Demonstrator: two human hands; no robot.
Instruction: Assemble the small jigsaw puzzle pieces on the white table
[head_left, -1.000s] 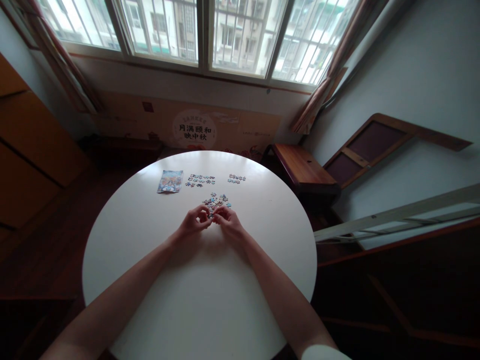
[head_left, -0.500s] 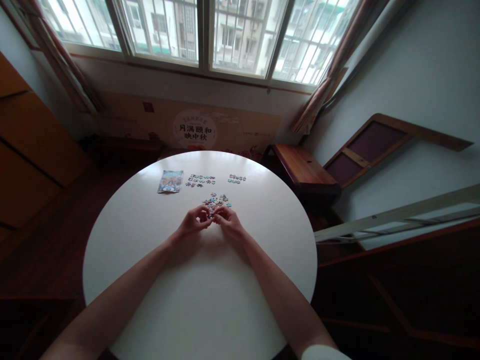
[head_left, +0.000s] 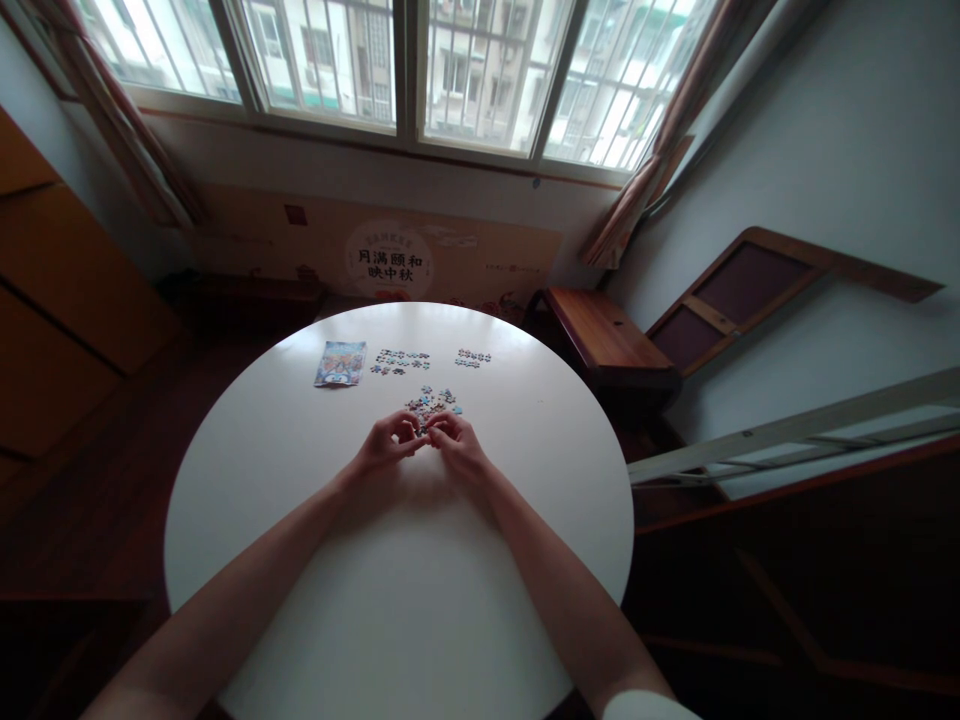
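Your left hand (head_left: 386,448) and right hand (head_left: 459,447) meet fingertip to fingertip at the centre of the frame, both pinched on 1 small puzzle piece (head_left: 423,431). The loose pile (head_left: 433,402) lies just above them, slightly nearer your right hand, on the white table (head_left: 300,480).

Loose pcs (head_left: 433,402) ahead; bare table (head_left: 420,600) nearside

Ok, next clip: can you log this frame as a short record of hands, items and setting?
Left hand: fingers pinched on a small puzzle piece
Right hand: fingers pinched on the same piece, tips meeting the left's
Nearest: loose pile of pieces, just beyond the fingertips
Further back: picture card, larger group of pieces, smaller group
Surface: round white table
Side: wooden stool by the wall
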